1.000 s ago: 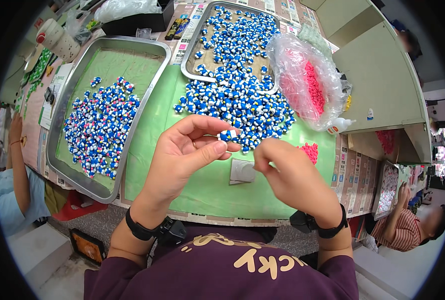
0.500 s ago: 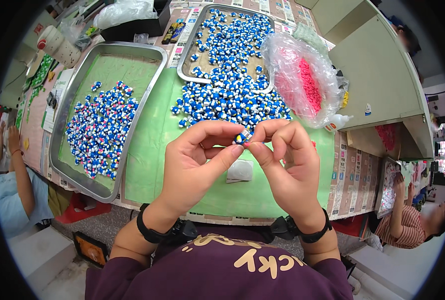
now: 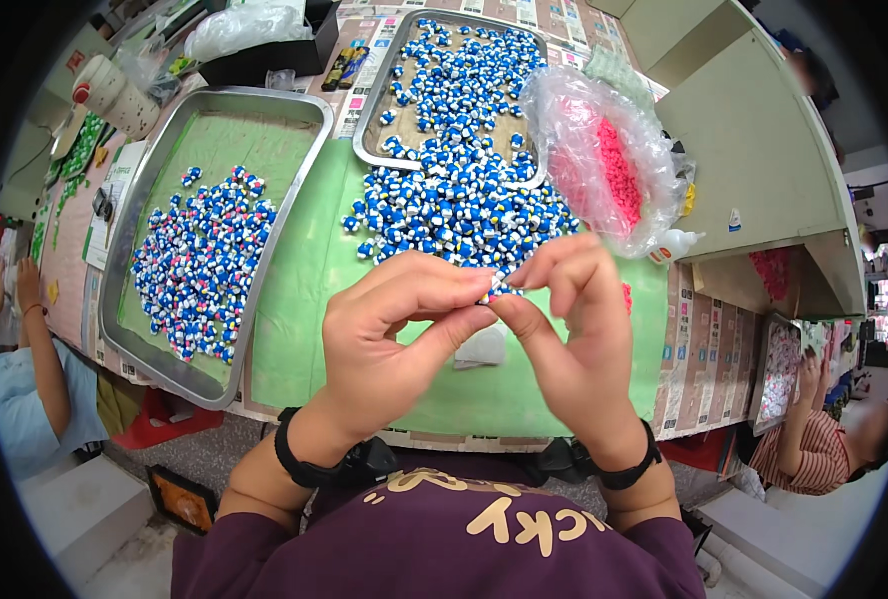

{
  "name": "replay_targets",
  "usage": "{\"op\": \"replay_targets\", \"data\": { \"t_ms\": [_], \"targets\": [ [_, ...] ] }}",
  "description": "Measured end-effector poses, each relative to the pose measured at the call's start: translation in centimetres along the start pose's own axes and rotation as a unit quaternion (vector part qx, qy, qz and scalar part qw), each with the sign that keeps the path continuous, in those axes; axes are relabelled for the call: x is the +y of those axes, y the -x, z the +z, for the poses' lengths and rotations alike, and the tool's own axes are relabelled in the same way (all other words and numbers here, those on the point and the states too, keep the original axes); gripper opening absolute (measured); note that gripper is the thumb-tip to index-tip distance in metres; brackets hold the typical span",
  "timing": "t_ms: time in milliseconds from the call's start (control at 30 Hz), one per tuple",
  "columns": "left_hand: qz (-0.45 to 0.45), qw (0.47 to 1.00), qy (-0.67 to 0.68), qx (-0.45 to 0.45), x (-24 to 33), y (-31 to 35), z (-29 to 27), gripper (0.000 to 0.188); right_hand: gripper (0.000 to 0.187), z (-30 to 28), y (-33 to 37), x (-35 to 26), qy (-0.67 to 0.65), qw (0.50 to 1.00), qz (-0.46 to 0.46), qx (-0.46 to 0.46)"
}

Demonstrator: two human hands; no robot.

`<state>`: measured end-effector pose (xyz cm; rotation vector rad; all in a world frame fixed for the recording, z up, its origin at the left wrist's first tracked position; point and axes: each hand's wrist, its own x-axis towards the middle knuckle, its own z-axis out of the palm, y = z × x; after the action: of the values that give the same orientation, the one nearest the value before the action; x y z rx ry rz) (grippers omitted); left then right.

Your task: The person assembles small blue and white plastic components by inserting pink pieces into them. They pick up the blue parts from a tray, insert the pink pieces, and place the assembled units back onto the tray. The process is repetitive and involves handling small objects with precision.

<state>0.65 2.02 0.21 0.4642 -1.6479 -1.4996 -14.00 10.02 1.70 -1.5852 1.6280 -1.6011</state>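
Observation:
My left hand (image 3: pixel 389 334) pinches a small blue-and-white figure (image 3: pixel 497 290) between thumb and forefinger above the green work mat (image 3: pixel 304 329). Thumb and forefinger of my right hand (image 3: pixel 582 334) close on the same figure from the other side, their tips covering much of it. Below the fingertips a whitish square piece (image 3: pixel 482 345) lies on the mat. Just beyond my hands spreads a heap of similar blue-and-white figures (image 3: pixel 454 215), spilling from a metal tray (image 3: pixel 384 160).
At left a metal tray (image 3: pixel 254 135) contains figures with pink bits. A clear plastic bag (image 3: pixel 564 130) of pink pieces (image 3: pixel 618 170) sits at right, near a white squeeze bottle (image 3: pixel 673 245) and a grey cabinet (image 3: pixel 763 130). Other people work at both sides.
The figure has been turned between my fingertips and is now more covered. My right fingers have shifted; the pink bit seen at their tips before is now hidden.

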Motion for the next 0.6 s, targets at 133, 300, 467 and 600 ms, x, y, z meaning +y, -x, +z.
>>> {"op": "replay_targets", "data": {
  "t_ms": [133, 300, 467, 600],
  "targets": [
    [-0.017, 0.999, 0.012, -0.047, 0.1, -0.2, -1.4, 0.024, 0.038, -1.4, -0.6, 0.5, -0.075, 0.993, 0.083, -0.031],
    [0.023, 0.991, -0.083, 0.101, 0.1, 0.3, -7.3, 0.019, 0.029, -7.2, -0.5, 0.9, 0.0, 0.989, 0.144, 0.012],
    [-0.072, 0.929, -0.315, 0.183, -0.5, 3.3, -16.9, 0.015, 0.02, -9.4, 3.2, 3.7, 0.129, 0.962, 0.22, -0.095],
    [-0.19, 0.874, -0.42, 0.151, -0.6, 3.5, -19.6, 0.019, 0.017, -9.2, 4.8, 4.7, 0.156, 0.953, 0.23, -0.123]
  ]
}}
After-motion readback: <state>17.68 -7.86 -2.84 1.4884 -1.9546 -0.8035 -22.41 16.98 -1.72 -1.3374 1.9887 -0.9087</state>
